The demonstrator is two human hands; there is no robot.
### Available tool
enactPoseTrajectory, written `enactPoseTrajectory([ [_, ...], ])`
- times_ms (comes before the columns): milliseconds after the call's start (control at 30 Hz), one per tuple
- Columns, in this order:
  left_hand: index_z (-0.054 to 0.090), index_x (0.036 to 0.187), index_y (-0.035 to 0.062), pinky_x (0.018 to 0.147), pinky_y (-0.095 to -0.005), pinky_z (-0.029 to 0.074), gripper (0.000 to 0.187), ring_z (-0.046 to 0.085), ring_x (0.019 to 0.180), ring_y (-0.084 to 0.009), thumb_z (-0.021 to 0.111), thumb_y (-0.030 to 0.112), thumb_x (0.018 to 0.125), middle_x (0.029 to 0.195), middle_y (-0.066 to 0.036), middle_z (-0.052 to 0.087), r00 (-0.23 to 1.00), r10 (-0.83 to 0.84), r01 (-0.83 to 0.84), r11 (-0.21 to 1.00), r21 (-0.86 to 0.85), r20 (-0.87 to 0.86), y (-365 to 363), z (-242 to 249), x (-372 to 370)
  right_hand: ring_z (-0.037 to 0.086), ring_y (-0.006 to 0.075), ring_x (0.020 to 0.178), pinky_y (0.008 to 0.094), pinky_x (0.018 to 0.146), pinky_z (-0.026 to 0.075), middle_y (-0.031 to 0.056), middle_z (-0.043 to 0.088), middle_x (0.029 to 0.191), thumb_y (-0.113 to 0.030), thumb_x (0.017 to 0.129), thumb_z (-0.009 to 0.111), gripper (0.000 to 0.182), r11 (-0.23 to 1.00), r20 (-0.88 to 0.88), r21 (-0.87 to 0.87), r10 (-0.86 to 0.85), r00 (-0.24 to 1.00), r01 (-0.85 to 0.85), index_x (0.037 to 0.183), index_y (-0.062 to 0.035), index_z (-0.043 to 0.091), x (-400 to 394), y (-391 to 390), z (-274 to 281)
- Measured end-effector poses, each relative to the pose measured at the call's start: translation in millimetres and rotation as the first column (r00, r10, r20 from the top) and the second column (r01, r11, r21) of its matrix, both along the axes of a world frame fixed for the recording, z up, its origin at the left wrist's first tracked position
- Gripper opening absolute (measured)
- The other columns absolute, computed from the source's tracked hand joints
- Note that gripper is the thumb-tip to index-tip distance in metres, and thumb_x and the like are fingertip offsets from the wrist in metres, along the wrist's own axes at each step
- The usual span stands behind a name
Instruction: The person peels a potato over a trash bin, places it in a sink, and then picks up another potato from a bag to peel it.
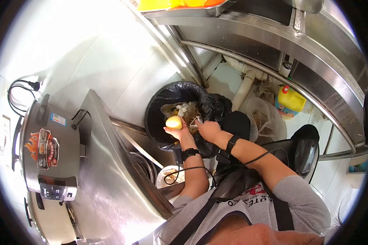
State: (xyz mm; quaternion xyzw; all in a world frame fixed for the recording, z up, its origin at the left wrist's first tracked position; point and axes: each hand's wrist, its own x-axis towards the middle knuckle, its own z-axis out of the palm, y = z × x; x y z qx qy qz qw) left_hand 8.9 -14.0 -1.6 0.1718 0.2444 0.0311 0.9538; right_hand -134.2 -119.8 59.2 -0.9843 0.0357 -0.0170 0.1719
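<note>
My left hand (179,131) holds a smooth, pale yellow peeled potato (173,123) over a bin (154,107) lined with a black bag. Close on its right, my right hand (209,130) is closed around what looks like a small peeler (196,120), of which only a thin, light-coloured end shows. Below both hands, scraps and peelings (187,108) lie inside the bin. Each wrist wears a black strap.
Left of me stands a steel table (106,192) with a large grey electric pot (55,143). A steel counter frame (274,34) runs overhead on the right. Beneath it are a white pipe (244,90), a yellow bottle (289,100) and a clear plastic bag (270,120). Cables cross my forearms.
</note>
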Motion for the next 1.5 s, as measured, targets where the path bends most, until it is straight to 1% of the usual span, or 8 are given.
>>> enactPoseTrajectory([
  [200,0.052,0.113,0.0089,0.083,-0.0493,0.051,0.062,0.057,0.099,-0.0351,0.046,0.062,0.082,0.107,-0.014,0.059,0.956,-0.159,0.19,0.976,-0.107,0.247,-15,48,-22,0.064,0.0345,0.072,0.0428,0.063,0.052,0.0182,0.064,0.086,-0.022,0.088,0.049,0.043,0.936,0.199,0.3,-0.252,0.947,0.186,0.129,-0.0094,0.045,-13,-13,24],
  [300,0.052,0.113,0.0065,0.08,-0.0455,0.053,0.062,0.057,0.1,-0.035,0.046,0.061,0.083,0.106,-0.015,0.06,0.878,-0.247,0.334,0.929,-0.157,0.409,-28,80,-32,0.064,0.0273,0.072,0.0404,0.064,0.05,0.0162,0.063,0.084,-0.024,0.09,0.052,0.041,0.813,0.545,0.578,-0.327,0.772,-0.063,0.128,-0.0094,0.047,-17,-32,27],
  [400,0.053,0.118,0.0094,0.069,-0.0396,0.057,0.051,0.056,0.105,-0.034,0.048,0.05,0.087,0.112,-0.014,0.059,0.71,-0.444,0.581,0.808,-0.099,0.546,-41,117,-51,0.049,0.0082,0.07,0.0249,0.064,0.043,0.0012,0.057,0.079,-0.02,0.092,0.054,0.04,0.289,0.208,0.952,-0.39,0.897,-0.095,0.129,-0.0095,0.048,-54,-65,52],
  [633,0.045,0.126,0.0098,0.072,-0.0447,0.052,0.054,0.05,0.112,-0.0395,0.06,0.027,0.077,0.12,-0.017,0.052,0.354,-0.665,0.722,0.641,0.26,0.658,-89,203,-121,0.051,0.01,0.073,0.0259,0.068,0.044,0.0023,0.058,0.086,-0.025,0.092,0.053,0.041,0.572,0.34,0.82,-0.459,0.821,-0.019,0.129,-0.0084,0.048,-171,-161,49],
  [700,0.042,0.128,0.0099,0.075,-0.0486,0.052,0.06,0.048,0.114,-0.0423,0.061,0.021,0.072,0.119,-0.018,0.051,0.24,-0.716,0.724,0.582,0.371,0.655,-104,226,-140,0.056,0.0167,0.083,0.0312,0.075,0.046,0.0084,0.061,0.096,-0.031,0.092,0.052,0.044,0.593,0.029,0.761,-0.437,0.899,0.263,0.129,-0.0072,0.048,-206,-185,28],
  [900,0.033,0.134,0.0027,0.076,-0.0461,0.054,0.057,0.052,0.11,-0.0376,0.055,0.019,0.085,0.121,-0.018,0.049,-0.117,-0.83,0.448,0.446,0.775,0.545,-168,319,-226,0.054,0.0388,0.102,0.0459,0.086,0.044,0.0206,0.059,0.109,-0.032,0.088,0.049,0.041,0.787,0.083,0.543,-0.399,0.913,0.294,0.118,-0.0037,0.054,-236,-212,-70],
  [1233,0.042,0.131,0.0052,0.091,-0.0323,0.045,0.053,0.053,0.105,-0.0181,0.058,0.003,0.08,0.121,-0.009,0.049,-0.426,-0.833,-0.093,0.429,0.899,0.353,-328,401,-314,0.061,0.0369,0.088,0.0478,0.075,0.048,0.0188,0.064,0.094,-0.031,0.084,0.055,0.031,0.933,-0.056,0.26,-0.241,0.969,0.247,0.105,-0.0088,0.06,-275,-203,-66],
  [1500,0.055,0.12,0.0107,0.069,-0.0248,0.047,0.045,0.058,0.082,-0.012,0.06,0.009,0.074,0.094,-0.002,0.062,-0.337,-0.639,-0.801,-0.192,0.567,-0.692,-411,421,-339,0.061,0.039,0.082,0.0469,0.07,0.047,0.02,0.064,0.087,-0.025,0.081,0.056,0.025,0.902,0.026,0.318,-0.316,0.948,0.292,0.092,-0.0046,0.065,-292,-219,-74],
])
